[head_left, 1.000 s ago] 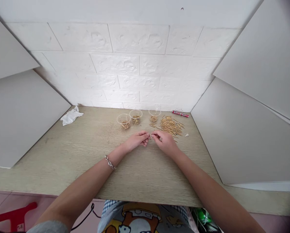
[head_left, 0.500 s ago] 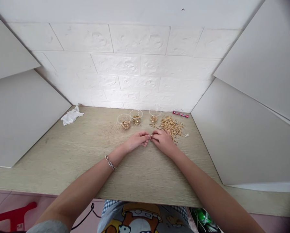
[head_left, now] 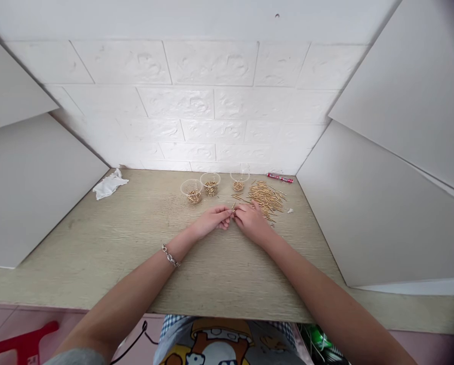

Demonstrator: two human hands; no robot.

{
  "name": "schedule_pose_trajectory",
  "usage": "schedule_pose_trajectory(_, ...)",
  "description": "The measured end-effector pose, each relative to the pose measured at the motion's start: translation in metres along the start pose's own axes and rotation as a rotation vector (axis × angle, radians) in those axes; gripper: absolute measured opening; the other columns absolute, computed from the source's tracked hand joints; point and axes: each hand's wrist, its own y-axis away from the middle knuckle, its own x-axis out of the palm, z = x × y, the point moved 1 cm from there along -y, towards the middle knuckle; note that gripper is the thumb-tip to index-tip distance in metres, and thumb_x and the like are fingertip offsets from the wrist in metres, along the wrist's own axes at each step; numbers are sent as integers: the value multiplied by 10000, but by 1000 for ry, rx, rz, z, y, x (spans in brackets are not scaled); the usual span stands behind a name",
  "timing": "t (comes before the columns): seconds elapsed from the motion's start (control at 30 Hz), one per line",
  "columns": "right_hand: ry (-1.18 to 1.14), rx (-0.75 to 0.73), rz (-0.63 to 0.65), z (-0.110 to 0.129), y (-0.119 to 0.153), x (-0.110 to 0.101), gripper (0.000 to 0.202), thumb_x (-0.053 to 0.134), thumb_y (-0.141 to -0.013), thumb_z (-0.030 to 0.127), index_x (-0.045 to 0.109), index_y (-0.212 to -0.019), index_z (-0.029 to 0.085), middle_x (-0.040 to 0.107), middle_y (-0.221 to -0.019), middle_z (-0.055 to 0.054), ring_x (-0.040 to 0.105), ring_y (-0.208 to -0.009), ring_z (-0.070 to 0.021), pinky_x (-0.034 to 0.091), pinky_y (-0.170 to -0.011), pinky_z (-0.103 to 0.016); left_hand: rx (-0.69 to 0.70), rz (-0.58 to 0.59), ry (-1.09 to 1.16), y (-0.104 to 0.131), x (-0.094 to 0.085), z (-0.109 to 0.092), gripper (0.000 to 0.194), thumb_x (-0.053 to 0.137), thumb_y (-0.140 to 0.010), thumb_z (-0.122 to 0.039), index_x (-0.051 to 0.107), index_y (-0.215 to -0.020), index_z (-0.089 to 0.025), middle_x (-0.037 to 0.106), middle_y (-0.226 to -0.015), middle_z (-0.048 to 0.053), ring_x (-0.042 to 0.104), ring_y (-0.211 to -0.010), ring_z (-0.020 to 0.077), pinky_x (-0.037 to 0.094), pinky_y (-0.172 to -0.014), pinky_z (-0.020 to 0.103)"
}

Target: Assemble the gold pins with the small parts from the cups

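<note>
Pinched tight, the grip of the left hand (head_left: 214, 222) seems to hold a thin gold stick (head_left: 233, 206) that pokes up past its fingertips. The right hand (head_left: 252, 221) meets it there with bent fingers, but I cannot tell if its grip holds the stick too or just touches it.

How far along is this? Some small gold bits sit in the left cup (head_left: 191, 184), the middle cup (head_left: 210, 178) and the right cup (head_left: 239, 175), so I think part of the work is done. A big pile of gold sticks (head_left: 265, 197) lies loose by the right hand, so it looks like plenty is left.

Both hands are over the middle of the tabletop (head_left: 230, 274), well away from its front edge. The white wall (head_left: 196, 101) stands at the back, behind the cups. The left hand has lots of room to move out to its left, toward the white cloth (head_left: 110, 184). The right side is tighter, with the pile, a red tube (head_left: 280, 178) and a side panel (head_left: 386, 213).
</note>
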Motion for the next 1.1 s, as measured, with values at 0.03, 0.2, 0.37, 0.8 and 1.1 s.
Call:
schedule_pose_trajectory(0.03, 24, -14, 6, 1, 0, -1, 207, 416, -893, 200, 609, -818, 185, 624, -945, -50, 540, -907, -173, 194, -1009, -443, -1, 0, 1, 0, 0, 0, 338, 651, -672, -454, 533, -726, -141, 504, -603, -40, 464, -554, 57, 388, -587, 219)
schedule_pose_trajectory(0.2, 174, -88, 34, 4, 1, -6, 201, 399, -889, 143, 594, -847, 166, 606, -940, -58, 529, -908, -186, 214, -1002, -439, -8, -9, 13, 2, 1, -2, 325, 647, -681, -440, 533, -717, -138, 508, -616, -38, 467, -551, 53, 385, -585, 219)
schedule_pose_trajectory(0.37, 242, -162, 45, 7, -1, -9, 197, 405, -879, 120, 600, -887, 141, 593, -940, -81, 520, -908, -194, 246, -996, -407, -19, -19, 34, 1, 1, -2, 341, 664, -663, -442, 532, -723, -134, 509, -605, -38, 473, -544, 54, 388, -571, 214)
schedule_pose_trajectory(0.8, 250, -126, 83, 11, 1, -18, 233, 375, -883, 112, 604, -880, 155, 591, -924, -103, 519, -897, -217, 371, -851, -373, -29, -13, 75, 0, 1, -1, 344, 676, -657, -437, 532, -723, -131, 519, -598, -38, 481, -539, 53, 396, -572, 213)
schedule_pose_trajectory(1.1, 208, -104, 70, 12, 6, -8, 271, 344, -893, 118, 567, -1047, 125, 534, -1196, -137, 461, -1092, -256, 338, -945, -442, -12, -10, 61, 1, 2, -1, 358, 662, -669, -462, 554, -721, -125, 532, -597, -30, 477, -554, 54, 398, -568, 204)
